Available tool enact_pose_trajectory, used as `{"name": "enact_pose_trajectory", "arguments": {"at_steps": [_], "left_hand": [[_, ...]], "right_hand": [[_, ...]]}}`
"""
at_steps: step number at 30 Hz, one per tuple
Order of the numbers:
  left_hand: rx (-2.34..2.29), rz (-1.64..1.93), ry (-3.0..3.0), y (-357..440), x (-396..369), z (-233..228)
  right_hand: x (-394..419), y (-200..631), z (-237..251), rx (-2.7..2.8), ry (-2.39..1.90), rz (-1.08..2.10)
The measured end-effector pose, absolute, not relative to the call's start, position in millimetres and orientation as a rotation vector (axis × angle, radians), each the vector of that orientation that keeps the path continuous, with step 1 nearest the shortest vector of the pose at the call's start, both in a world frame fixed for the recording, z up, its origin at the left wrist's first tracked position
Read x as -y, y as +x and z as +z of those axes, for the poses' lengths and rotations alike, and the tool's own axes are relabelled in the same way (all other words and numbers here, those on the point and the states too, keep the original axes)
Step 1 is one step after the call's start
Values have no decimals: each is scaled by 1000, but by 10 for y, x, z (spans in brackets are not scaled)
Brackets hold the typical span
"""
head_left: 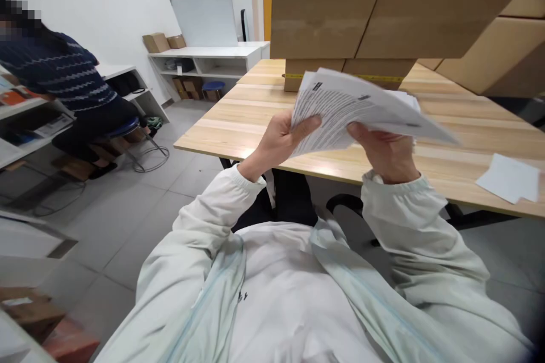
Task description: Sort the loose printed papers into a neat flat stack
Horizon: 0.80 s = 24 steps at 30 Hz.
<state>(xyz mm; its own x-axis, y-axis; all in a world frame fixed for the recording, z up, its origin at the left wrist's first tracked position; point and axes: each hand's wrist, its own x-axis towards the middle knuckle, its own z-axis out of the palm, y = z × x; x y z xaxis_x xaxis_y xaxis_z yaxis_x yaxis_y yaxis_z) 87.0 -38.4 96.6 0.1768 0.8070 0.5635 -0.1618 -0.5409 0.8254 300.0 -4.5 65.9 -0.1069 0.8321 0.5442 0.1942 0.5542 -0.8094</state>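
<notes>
I hold a sheaf of printed paper sheets [349, 108] in both hands above the near edge of a wooden table [238, 125]. My left hand [279, 142] grips the left edge, thumb on top of the sheets. My right hand [385, 153] holds the sheaf from underneath at the middle, thumb pressed on the printed side. The sheets tilt away from me and their right end is blurred. My pale jacket sleeves and white top fill the lower part of the view.
Stacked cardboard boxes [374, 11] stand on the table behind the paper. A loose white sheet [508, 178] lies at the table's right. A seated person in a striped dark sweater [63, 79] is at the left by shelves. White desks and a whiteboard [206, 20] stand at the back.
</notes>
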Motion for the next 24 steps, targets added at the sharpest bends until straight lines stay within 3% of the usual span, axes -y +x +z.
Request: {"name": "enact_pose_trajectory", "arguments": {"at_steps": [9, 16, 24], "left_hand": [[-863, 1399, 1492, 1117, -160, 210], [-865, 1454, 1291, 1334, -32, 372], [-927, 816, 1078, 1263, 173, 4]], "right_hand": [[-441, 3191, -125, 1552, -969, 796], [-380, 3371, 307, 1375, -1221, 713], [-328, 3598, 221, 1408, -1603, 1530]]}}
